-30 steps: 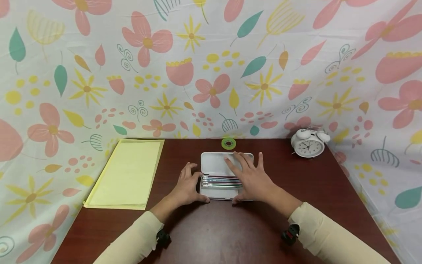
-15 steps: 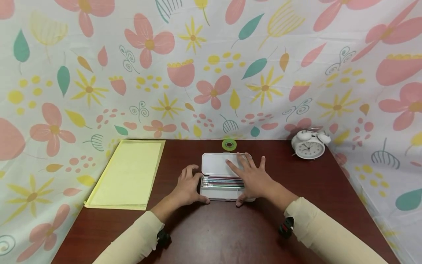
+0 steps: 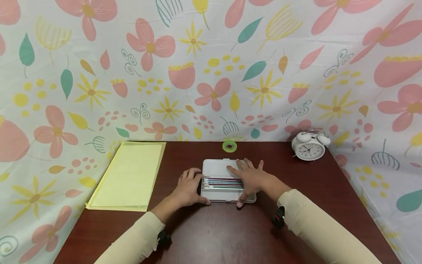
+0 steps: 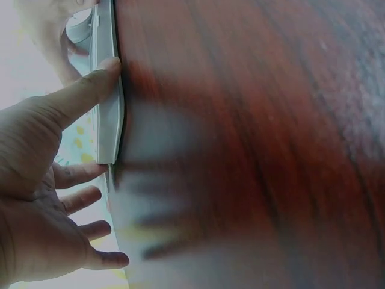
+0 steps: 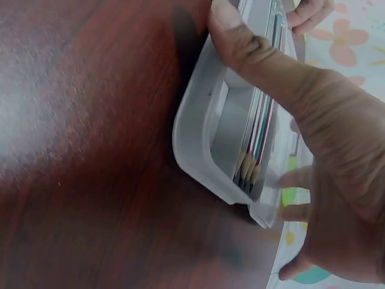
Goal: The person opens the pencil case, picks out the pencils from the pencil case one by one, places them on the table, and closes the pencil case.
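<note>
A white pencil case (image 3: 214, 195) lies on the dark table with its lid (image 3: 214, 168) raised at the back. Several striped pencils (image 3: 224, 184) fill its rear compartment; their sharpened tips show in the right wrist view. My left hand (image 3: 186, 190) holds the case's left end, the thumb (image 4: 108, 69) on the front wall and the index finger at the rear corner. At the right end, my right hand (image 3: 255, 179) has its thumb (image 5: 264, 51) over the front rim, with its other fingers spread across the lid. The exact contact of those fingers is unclear.
A yellow folder (image 3: 126, 176) lies at the left of the table. Behind the case is a green tape roll (image 3: 229, 146) near the floral cloth backdrop (image 3: 211, 73). A white alarm clock (image 3: 309, 146) stands at the back right.
The lid's angle has changed, and its top edge now sits lower in the head view. My right hand has shifted left and turned slightly with it. The left hand stays put.
</note>
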Demonstrator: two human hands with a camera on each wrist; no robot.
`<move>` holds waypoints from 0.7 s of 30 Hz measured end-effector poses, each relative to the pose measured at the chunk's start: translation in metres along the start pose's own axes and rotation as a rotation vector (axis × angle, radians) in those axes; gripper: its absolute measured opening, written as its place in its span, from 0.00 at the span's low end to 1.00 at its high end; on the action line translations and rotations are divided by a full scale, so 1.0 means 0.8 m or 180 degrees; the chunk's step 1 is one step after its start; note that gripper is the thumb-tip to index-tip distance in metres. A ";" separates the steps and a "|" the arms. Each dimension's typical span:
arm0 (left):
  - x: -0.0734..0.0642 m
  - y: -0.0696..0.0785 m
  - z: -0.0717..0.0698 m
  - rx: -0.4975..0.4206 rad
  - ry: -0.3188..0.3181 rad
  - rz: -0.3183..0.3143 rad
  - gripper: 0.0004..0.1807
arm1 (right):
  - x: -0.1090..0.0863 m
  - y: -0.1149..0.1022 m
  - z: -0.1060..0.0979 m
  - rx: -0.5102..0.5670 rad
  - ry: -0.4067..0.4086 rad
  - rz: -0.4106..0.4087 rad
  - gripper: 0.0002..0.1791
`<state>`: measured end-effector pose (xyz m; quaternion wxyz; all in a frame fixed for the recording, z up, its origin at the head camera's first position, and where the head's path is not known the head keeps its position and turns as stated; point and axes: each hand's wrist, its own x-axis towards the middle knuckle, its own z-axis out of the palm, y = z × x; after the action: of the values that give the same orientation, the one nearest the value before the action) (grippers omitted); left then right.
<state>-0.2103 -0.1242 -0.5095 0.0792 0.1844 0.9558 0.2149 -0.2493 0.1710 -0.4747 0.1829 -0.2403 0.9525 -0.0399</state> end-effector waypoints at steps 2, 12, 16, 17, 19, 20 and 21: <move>0.001 -0.003 0.000 0.0060 -0.0027 0.0055 0.54 | 0.003 0.002 0.001 -0.0001 -0.0082 0.0029 0.84; 0.011 -0.025 -0.014 0.0026 -0.0230 0.0205 0.60 | 0.007 -0.004 -0.001 -0.0002 -0.0174 0.0039 0.82; 0.018 -0.032 -0.014 0.0065 -0.0340 0.0243 0.72 | 0.008 -0.001 0.001 0.0028 -0.0194 0.0059 0.83; 0.019 -0.033 -0.013 0.0068 -0.0351 0.0263 0.73 | 0.008 -0.001 0.002 0.0045 -0.0184 0.0053 0.83; 0.022 -0.035 -0.010 0.0103 -0.0365 0.0309 0.74 | 0.007 0.001 0.003 0.0081 -0.0151 0.0039 0.83; 0.023 -0.036 -0.009 0.0097 -0.0368 0.0343 0.74 | 0.006 0.002 0.004 0.0092 -0.0132 0.0034 0.83; 0.024 -0.037 -0.008 0.0088 -0.0368 0.0377 0.74 | 0.005 0.002 0.005 0.0106 -0.0104 0.0018 0.82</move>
<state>-0.2390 -0.1437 -0.5184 0.1189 0.2538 0.9399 0.1949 -0.2518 0.1709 -0.4798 0.2025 -0.2352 0.9492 -0.0512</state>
